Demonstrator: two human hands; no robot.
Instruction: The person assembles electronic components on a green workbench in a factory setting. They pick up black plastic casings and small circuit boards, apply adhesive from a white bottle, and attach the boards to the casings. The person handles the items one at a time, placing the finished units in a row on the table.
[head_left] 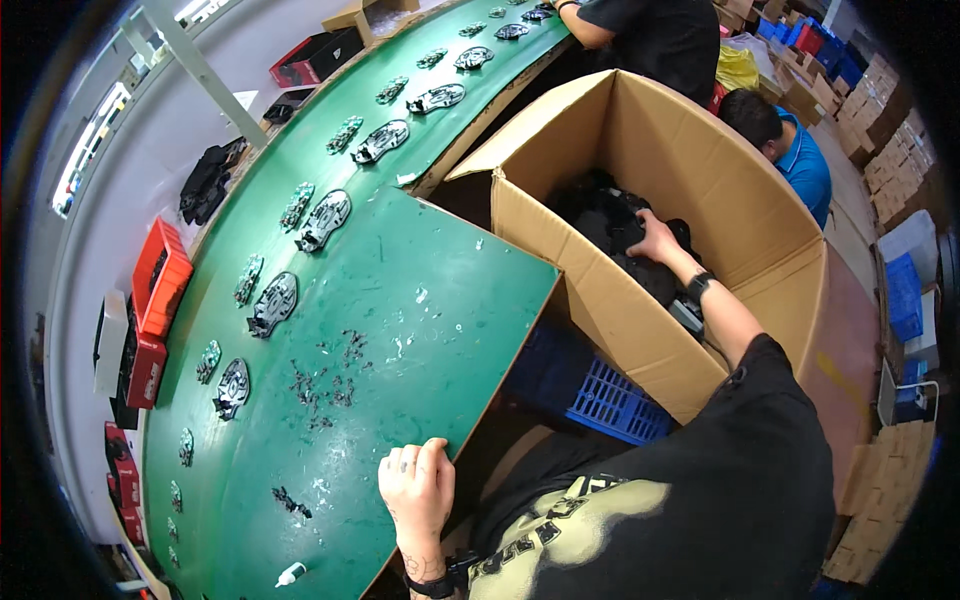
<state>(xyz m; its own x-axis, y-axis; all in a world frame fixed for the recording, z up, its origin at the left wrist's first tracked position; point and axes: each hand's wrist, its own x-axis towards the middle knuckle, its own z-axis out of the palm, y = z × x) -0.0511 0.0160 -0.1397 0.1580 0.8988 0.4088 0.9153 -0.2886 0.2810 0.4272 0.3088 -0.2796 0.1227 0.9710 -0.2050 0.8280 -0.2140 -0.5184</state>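
My right hand reaches into an open cardboard box, fingers bent over a pile of black plastic parts. The part beneath the fingers blends into the pile. A grey piece lies in the box below my wrist. My left hand rests curled into a fist at the edge of the green work surface; the inside of its grip is hidden. Small black pieces are scattered ahead of it, and a black cluster lies to its left.
A green belt carries rows of green circuit boards and grey-black shells. A small white bottle lies near the bottom. Red bins line the left side. A blue crate stands under the box. Two people work beyond it.
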